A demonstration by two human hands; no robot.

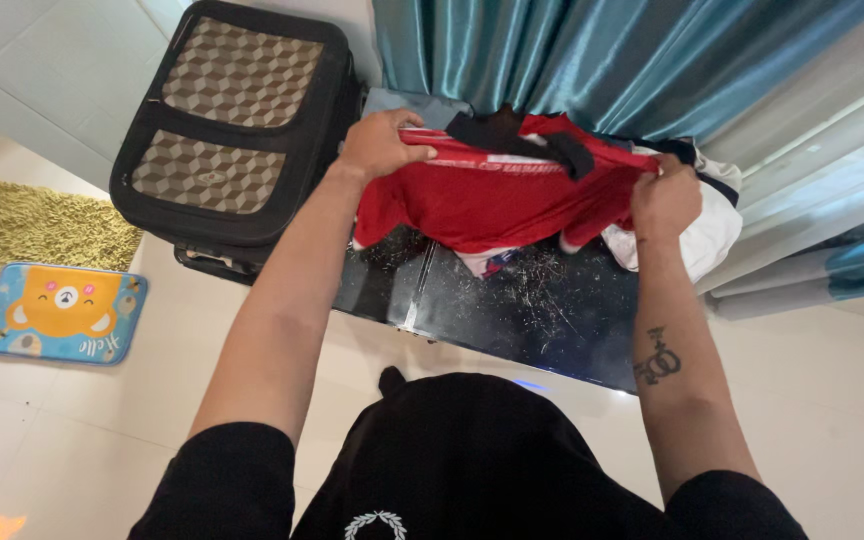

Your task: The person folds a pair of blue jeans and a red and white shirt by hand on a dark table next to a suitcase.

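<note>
Both sets of fingertips are tucked into the fabric, out of sight: the left hand (380,145) and right hand (664,198) each pinch an edge of a red shirt (482,205) with black trim, held over the glossy black table (542,310). Left of the table, a black suitcase (232,130) lies closed, contents unseen.

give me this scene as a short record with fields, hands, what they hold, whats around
left hand: grips the left edge of the red shirt
right hand: grips the shirt's right edge
shirt: red with black trim, held stretched over the black table
beside shirt: white garment at its right
suitcase: black, patterned panels, shut, left of the table
floor: green rug, blue bear mat
behind: teal curtain
</note>
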